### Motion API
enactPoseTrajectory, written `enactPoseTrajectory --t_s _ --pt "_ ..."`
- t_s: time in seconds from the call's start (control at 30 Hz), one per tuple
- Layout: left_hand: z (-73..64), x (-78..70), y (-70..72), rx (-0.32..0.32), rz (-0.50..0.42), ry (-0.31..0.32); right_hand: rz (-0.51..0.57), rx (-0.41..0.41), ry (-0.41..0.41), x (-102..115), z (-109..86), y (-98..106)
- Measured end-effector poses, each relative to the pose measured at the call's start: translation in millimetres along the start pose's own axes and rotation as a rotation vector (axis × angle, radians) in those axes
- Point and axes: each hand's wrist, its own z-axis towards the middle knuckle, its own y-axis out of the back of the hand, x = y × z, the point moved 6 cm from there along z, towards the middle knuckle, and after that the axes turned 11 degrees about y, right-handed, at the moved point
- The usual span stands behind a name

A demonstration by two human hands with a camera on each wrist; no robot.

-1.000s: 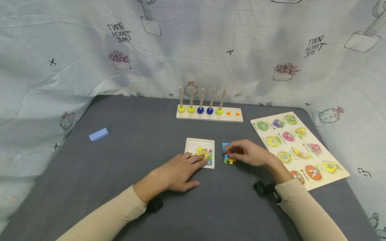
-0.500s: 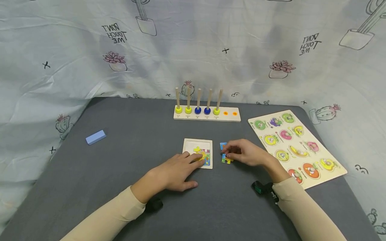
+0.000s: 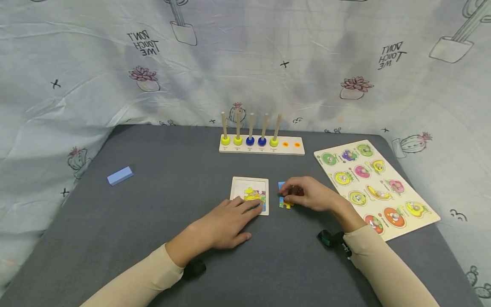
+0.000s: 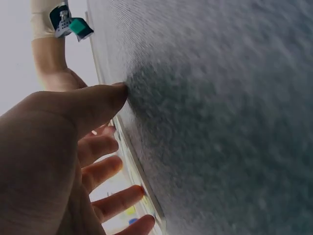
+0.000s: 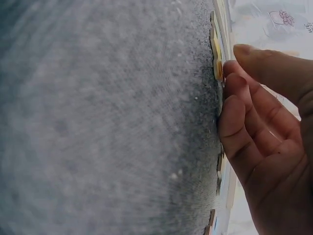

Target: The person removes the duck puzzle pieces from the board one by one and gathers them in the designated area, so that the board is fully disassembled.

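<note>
My left hand (image 3: 226, 226) lies spread, its fingertips resting on a small square wooden puzzle tray (image 3: 249, 178). Some jigsaw pieces (image 3: 252, 195) in yellow, pink and blue are joined inside it, partly covered by those fingers. In the left wrist view, the fingers (image 4: 120, 197) reach the tray's edge and the thumb stands off to one side. My right hand (image 3: 312, 194) bends down over loose jigsaw pieces (image 3: 284, 205) to the right of the tray. Its fingertips touch down among them. The right wrist view has the thumb apart from the fingers, nothing pinched, near a yellow piece (image 5: 217, 56).
A wooden peg board (image 3: 261, 149) with yellow and blue rings stands at the back. At the right lies a large fruit knob puzzle board (image 3: 360, 157). A blue block (image 3: 120, 175) sits far left on the grey table (image 3: 172, 170). A printed cloth hangs behind.
The head view has turned slightly, so everything sits a little further left. My left fingers have slid slightly nearer me on the tray. The right fingertips stay at the loose pieces.
</note>
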Motion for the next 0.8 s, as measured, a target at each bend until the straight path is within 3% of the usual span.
enactPoseTrajectory --t_s 0.4,0.63,0.8 --pt "3.3 -8.4 -2.4 0.018 0.07 0.059 -0.025 0.025 0.023 10 13.9 1" --pt "5.0 -11.5 -0.3 0.011 0.08 0.071 -0.121 0.02 0.005 18 25.2 10" --pt "4.6 -12.2 0.5 0.017 0.115 0.086 -0.109 0.016 0.027 25 37.3 12"
